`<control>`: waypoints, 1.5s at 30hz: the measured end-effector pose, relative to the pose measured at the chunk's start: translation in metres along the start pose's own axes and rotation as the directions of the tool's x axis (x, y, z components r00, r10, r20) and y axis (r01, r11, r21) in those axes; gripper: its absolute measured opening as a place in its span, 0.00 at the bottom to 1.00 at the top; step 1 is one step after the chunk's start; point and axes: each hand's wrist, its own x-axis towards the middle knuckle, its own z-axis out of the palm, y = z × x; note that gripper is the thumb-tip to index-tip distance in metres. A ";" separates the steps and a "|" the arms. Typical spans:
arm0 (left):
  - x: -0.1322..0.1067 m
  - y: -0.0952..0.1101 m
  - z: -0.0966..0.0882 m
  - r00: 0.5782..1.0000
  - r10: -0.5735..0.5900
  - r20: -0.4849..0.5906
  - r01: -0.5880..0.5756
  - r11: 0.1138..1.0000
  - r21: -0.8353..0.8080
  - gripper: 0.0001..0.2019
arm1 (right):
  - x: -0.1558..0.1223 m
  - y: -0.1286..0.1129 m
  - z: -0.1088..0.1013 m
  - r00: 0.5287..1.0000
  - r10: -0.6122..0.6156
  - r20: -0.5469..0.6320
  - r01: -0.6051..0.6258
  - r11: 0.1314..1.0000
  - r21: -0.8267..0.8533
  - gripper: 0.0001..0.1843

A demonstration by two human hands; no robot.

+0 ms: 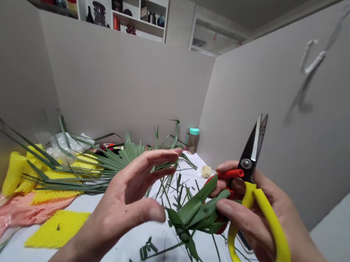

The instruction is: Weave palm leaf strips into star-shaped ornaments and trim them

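My right hand (256, 219) is closed around a pair of scissors (252, 192) with yellow and red handles, blades together and pointing up. The same hand pinches a folded green leaf piece (198, 213) between thumb and fingers. My left hand (131, 194) hovers just left of the leaf piece, fingers apart and curved, holding nothing; its thumb tip is close to the leaf. Long thin leaf strips hang from the piece toward the white table (121, 248).
A fan of palm leaves (93, 163) lies over yellow and pink foam netting (52, 201) at the left. Leaf cuttings (146, 249) litter the table. A teal-lidded jar (192, 140) stands in the far corner. Grey partition walls enclose the desk; shelves are above.
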 end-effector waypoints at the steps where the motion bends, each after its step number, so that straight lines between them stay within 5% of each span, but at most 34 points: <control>1: 0.000 0.001 -0.002 0.998 -0.012 0.057 0.013 1.000 -0.010 0.30 | 0.001 -0.001 0.000 1.000 0.016 0.001 -0.016 1.000 0.010 0.15; 5: 0.002 0.004 -0.002 0.982 -0.078 0.173 0.059 0.992 0.115 0.37 | 0.002 -0.004 -0.001 0.998 0.053 0.027 -0.054 0.998 0.027 0.15; 11: 0.003 0.004 0.005 0.965 -0.167 0.203 0.107 0.955 0.275 0.27 | 0.000 -0.003 -0.004 0.996 0.017 0.089 -0.012 0.998 -0.056 0.15; 17: -0.001 0.000 0.006 0.963 -0.200 0.181 0.172 0.972 0.157 0.45 | 0.000 -0.007 -0.001 0.999 -0.027 0.021 0.031 0.975 -0.218 0.21; 24: 0.003 0.000 0.010 0.964 -0.250 0.087 0.223 0.944 0.243 0.25 | 0.008 -0.013 -0.001 0.988 -0.141 -0.060 0.108 0.919 -0.378 0.27; 30: 0.008 -0.005 0.014 0.957 -0.271 0.099 0.230 0.924 0.304 0.09 | 0.002 -0.009 -0.005 0.993 -0.121 0.005 0.115 0.933 -0.341 0.17; 37: 0.008 -0.011 0.013 0.930 -0.365 0.041 0.355 0.923 0.145 0.08 | 0.005 -0.007 -0.006 0.988 -0.135 0.071 0.149 0.952 -0.268 0.19; 45: 0.010 -0.018 0.008 0.876 -0.481 0.031 0.481 0.877 0.022 0.08 | 0.011 -0.001 -0.022 0.998 -0.062 -0.005 0.061 0.992 -0.110 0.15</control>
